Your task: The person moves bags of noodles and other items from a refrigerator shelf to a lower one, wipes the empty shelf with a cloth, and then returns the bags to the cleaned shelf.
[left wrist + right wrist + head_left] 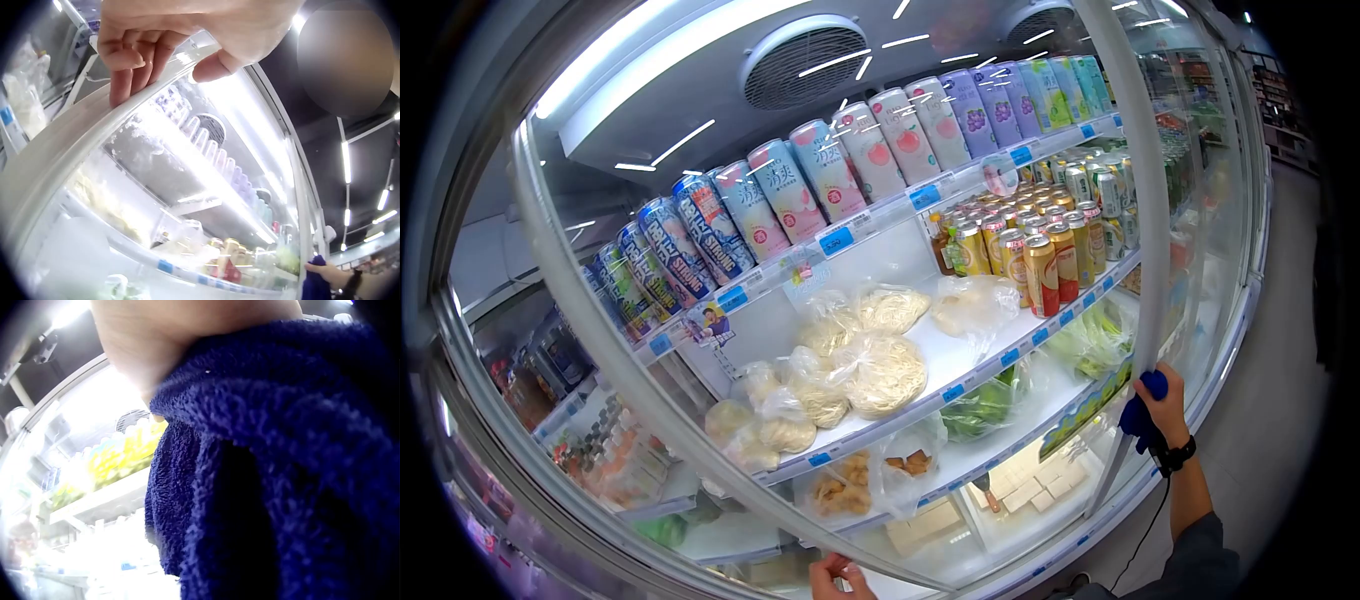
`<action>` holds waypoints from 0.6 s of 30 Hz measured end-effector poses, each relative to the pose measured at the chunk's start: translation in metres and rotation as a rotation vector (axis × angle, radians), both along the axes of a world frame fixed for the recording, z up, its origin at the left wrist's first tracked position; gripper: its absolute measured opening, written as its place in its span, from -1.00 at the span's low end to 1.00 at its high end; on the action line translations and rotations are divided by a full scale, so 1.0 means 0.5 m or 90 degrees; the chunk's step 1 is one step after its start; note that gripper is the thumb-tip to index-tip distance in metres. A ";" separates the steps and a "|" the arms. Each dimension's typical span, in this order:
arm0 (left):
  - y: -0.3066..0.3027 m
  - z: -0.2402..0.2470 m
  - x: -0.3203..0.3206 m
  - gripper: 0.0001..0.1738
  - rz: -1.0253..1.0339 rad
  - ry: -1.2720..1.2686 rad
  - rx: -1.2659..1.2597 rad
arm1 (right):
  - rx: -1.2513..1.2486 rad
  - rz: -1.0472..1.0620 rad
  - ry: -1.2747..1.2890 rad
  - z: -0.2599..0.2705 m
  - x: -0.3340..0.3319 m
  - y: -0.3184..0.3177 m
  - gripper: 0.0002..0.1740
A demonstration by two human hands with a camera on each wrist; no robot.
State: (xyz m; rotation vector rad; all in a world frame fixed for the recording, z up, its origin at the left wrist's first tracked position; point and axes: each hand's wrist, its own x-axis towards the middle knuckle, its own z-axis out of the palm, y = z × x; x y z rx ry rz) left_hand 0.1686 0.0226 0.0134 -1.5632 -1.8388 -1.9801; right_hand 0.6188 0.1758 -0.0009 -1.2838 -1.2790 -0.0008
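My right hand (1166, 408) grips a dark blue towel (1137, 420) of looped pile, up against the white upright frame (1152, 260) of a glass refrigerator door. In the right wrist view the bunched towel (287, 425) hides most of the fingers. At the bottom of the head view, my left hand (840, 580) is at the door's lower frame. The left wrist view shows that hand (194, 31) with its fingers bent over the white door frame (44, 156) and its thumb on the glass side.
Tall drink cans (860, 150) line the upper shelf. Below stand shorter cans (1040, 270) and bagged noodles (883, 373). Bagged greens (985, 405) and tofu blocks (1030, 495) lie lower. The aisle floor (1260, 330) runs along the right.
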 end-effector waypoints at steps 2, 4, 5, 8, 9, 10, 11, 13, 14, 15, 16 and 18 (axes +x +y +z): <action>0.014 0.028 0.054 -0.86 0.016 0.052 0.006 | 0.008 0.012 0.002 0.006 -0.007 -0.004 -0.70; 0.025 0.039 0.102 -0.76 0.013 0.128 0.010 | 0.009 0.032 0.004 0.003 0.000 0.002 -0.71; 0.036 0.033 0.116 -0.72 -0.008 0.136 0.022 | 0.009 0.035 -0.001 0.004 0.000 0.001 -0.71; 0.057 0.034 0.159 -0.68 -0.114 0.177 0.020 | -0.004 0.023 -0.030 0.006 -0.002 -0.001 -0.71; 0.061 0.034 0.171 -0.58 -0.145 0.207 -0.009 | 0.002 0.030 -0.008 0.008 -0.007 0.000 -0.71; 0.073 0.038 0.186 -0.54 -0.182 0.181 -0.048 | 0.008 0.036 0.014 0.010 -0.010 0.000 -0.71; 0.086 0.044 0.203 -0.51 -0.220 0.156 -0.087 | 0.006 0.037 0.011 0.012 -0.013 0.001 -0.71; 0.106 0.049 0.240 -0.50 -0.280 0.132 -0.049 | 0.036 0.038 0.028 0.010 -0.014 0.000 -0.72; 0.112 0.050 0.262 -0.50 -0.300 0.110 -0.047 | 0.032 0.033 0.027 0.007 -0.011 -0.001 -0.72; 0.116 0.049 0.280 -0.44 -0.328 0.113 -0.045 | 0.014 0.037 0.027 0.003 -0.006 0.001 -0.72; 0.122 0.049 0.298 -0.40 -0.356 0.113 -0.045 | -0.003 0.039 0.027 -0.001 -0.002 0.002 -0.72; 0.138 0.035 0.325 -0.29 -0.432 0.124 -0.074 | 0.005 0.030 0.025 -0.012 0.002 0.006 -0.71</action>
